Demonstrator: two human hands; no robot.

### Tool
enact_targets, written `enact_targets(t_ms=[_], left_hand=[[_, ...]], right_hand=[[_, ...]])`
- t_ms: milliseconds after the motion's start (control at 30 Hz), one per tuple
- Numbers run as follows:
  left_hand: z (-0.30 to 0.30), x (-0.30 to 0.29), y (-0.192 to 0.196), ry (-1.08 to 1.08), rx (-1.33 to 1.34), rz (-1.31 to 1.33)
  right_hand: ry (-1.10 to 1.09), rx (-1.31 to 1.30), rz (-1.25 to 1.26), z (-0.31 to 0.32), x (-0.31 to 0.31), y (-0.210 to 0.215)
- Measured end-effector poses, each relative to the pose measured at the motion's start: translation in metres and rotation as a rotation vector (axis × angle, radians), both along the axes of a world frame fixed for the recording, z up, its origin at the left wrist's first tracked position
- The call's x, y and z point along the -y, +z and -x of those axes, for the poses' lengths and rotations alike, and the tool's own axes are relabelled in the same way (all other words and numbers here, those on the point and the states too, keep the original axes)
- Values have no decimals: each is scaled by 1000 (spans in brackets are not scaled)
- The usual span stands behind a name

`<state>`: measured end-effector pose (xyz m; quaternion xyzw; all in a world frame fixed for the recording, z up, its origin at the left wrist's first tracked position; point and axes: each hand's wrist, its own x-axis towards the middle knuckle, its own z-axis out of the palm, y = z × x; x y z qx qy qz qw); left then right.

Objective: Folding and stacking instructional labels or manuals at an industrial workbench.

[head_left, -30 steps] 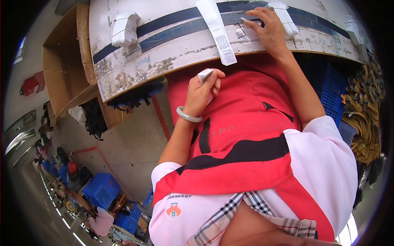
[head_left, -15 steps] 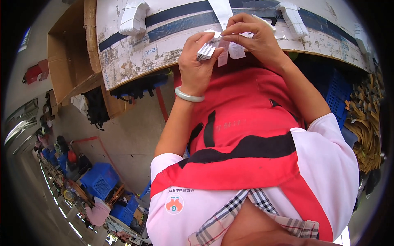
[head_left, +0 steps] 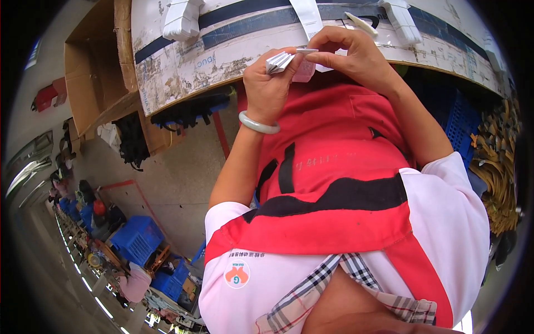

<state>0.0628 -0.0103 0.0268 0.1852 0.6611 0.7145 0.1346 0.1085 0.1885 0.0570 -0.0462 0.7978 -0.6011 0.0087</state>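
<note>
Fingers [head_left: 328,55] on thin, flat white labels [head_left: 280,61], fanned.

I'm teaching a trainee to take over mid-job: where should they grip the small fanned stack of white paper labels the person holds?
Probably best at the free fanned ends of the small fanned stack of white paper labels, pinched flat across the faces, coming from the right side. The left hand already covers the bunched base, and the right hand meets the stack at those splayed tips.

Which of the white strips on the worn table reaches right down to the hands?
The middle white strip: it hangs over the table edge toward the hands, left and right. The left strip and right strip lie apart.
</note>
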Motion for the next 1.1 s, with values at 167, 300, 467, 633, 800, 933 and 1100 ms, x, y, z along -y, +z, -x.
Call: enact_targets(t_ms=[167, 300, 467, 633, 800, 933, 1100], left_hand=[[-1, 2, -1, -15, 109, -8], [-6, -1, -7, -28, 168, -27], [1, 6, -8, -103, 280, -19], [6, 5, 8, -374, 681, -102], [4, 5, -15, -448, 694, -238], [2, -1, -20, -373, 704, -281], [8, -4, -16, -159, 420, -91]], right_hand=[[-8, -2, -53, 2, 2, -2], [28, 20, -33, 2, 1, -3], [200, 426, 308, 1, -9, 8], [84, 338, 361, -4, 14, 7], [-76, 56, -10, 13, 1, -23], [-265, -349, -539, 36, -19, -37], [-227, -264, -406, 30, -19, -45]])
